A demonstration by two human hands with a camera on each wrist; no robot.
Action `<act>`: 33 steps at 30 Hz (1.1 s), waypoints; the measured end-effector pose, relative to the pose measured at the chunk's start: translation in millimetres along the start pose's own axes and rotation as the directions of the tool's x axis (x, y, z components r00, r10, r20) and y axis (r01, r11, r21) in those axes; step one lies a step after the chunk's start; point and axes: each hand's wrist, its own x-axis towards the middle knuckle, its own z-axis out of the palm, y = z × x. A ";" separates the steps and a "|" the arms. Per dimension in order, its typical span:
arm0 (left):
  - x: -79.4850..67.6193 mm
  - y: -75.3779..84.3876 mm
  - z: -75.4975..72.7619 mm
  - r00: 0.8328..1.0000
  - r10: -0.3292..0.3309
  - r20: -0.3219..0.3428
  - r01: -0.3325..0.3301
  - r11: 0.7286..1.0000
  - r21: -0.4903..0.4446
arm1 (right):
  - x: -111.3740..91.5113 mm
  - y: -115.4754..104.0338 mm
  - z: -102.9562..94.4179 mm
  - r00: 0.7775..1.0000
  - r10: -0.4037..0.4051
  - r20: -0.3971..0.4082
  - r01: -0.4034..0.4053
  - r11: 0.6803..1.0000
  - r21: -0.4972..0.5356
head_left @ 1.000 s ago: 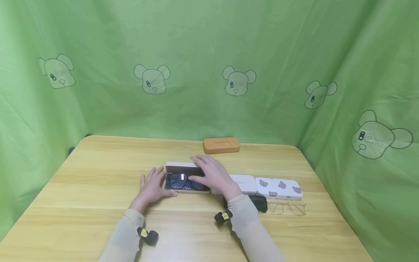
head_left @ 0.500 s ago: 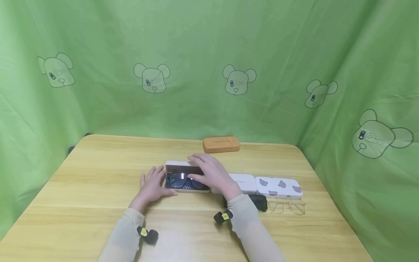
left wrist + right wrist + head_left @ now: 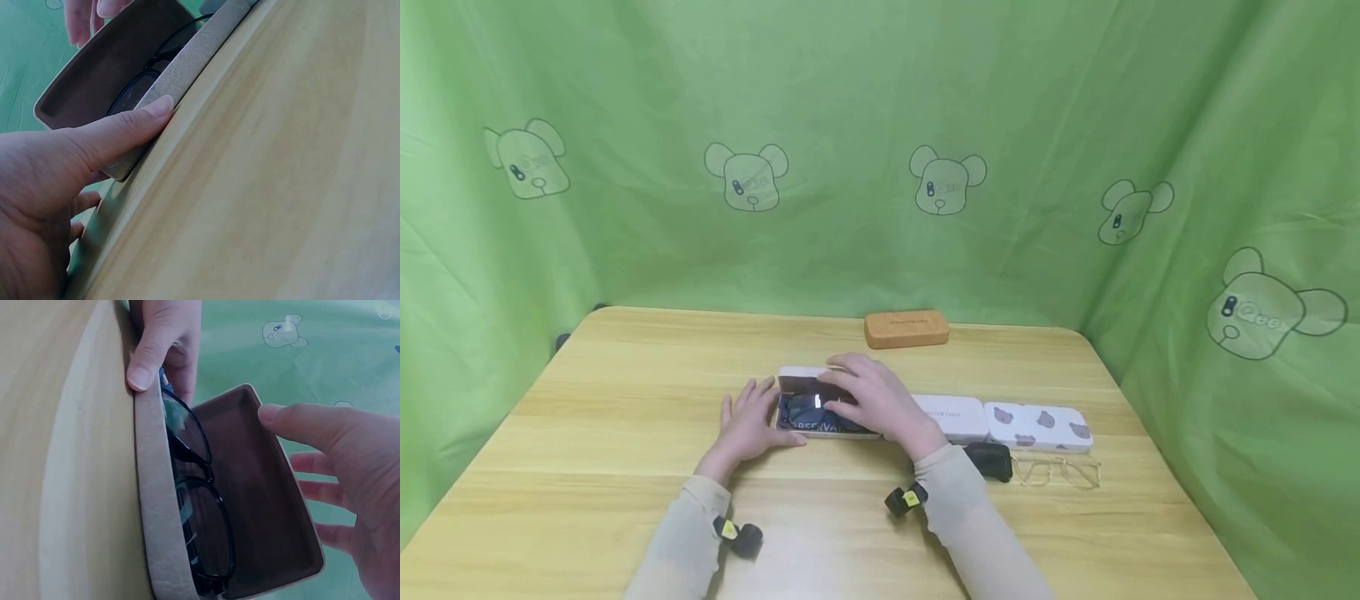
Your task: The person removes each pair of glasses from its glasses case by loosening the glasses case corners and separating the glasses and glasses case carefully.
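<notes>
An eyeglass case (image 3: 159, 487) stands with its lid raised, showing a dark brown lining. Inside it, black-framed glasses (image 3: 209, 477) lie over a dark blue cloth (image 3: 820, 427) with white lettering. My left hand (image 3: 747, 425) grips the case's left end, thumb along the front wall and fingers around the far side. At the raised lid (image 3: 250, 487), my right hand (image 3: 880, 398) has its thumb tip on the rim and its other fingers behind it. In the head view that hand covers the right part of the case.
To the right are a white case (image 3: 958, 418), a white case with bear prints (image 3: 1041, 427), a black case (image 3: 991, 462) and thin gold-framed glasses (image 3: 1060, 472). An orange-brown case (image 3: 907, 330) lies at the table's back edge, before a green curtain (image 3: 850, 258).
My right hand has shifted slightly left along the raised lid, covering more of the glasses. My left hand has stayed at the case's left end.
</notes>
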 end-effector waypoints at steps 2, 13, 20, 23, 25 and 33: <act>0.4 -0.3 -0.2 1.000 -0.001 0.000 0.001 1.000 -0.002 | 0.7 -0.8 2.1 1.000 0.003 0.012 -0.002 1.000 -0.014; 2.1 -0.4 0.1 1.000 -0.012 0.013 0.012 1.000 -0.003 | -0.6 -7.0 11.4 0.986 0.115 0.119 -0.105 0.991 -0.080; 2.5 -1.0 1.1 1.000 -0.013 0.011 0.013 1.000 -0.002 | 1.1 -10.0 16.5 0.977 0.168 0.130 -0.152 0.981 -0.122; 2.7 -2.0 2.0 1.000 -0.017 0.013 0.017 1.000 0.000 | 1.8 -11.1 18.2 0.976 0.178 0.126 -0.159 0.976 -0.146; 2.6 -2.1 2.0 1.000 -0.016 0.013 0.015 1.000 0.001 | 2.1 -11.6 19.7 0.973 0.191 0.132 -0.170 0.973 -0.158; 3.0 -1.8 1.5 1.000 -0.013 0.009 0.013 1.000 -0.002 | 1.9 -12.6 23.3 0.973 0.204 0.107 -0.179 0.962 -0.205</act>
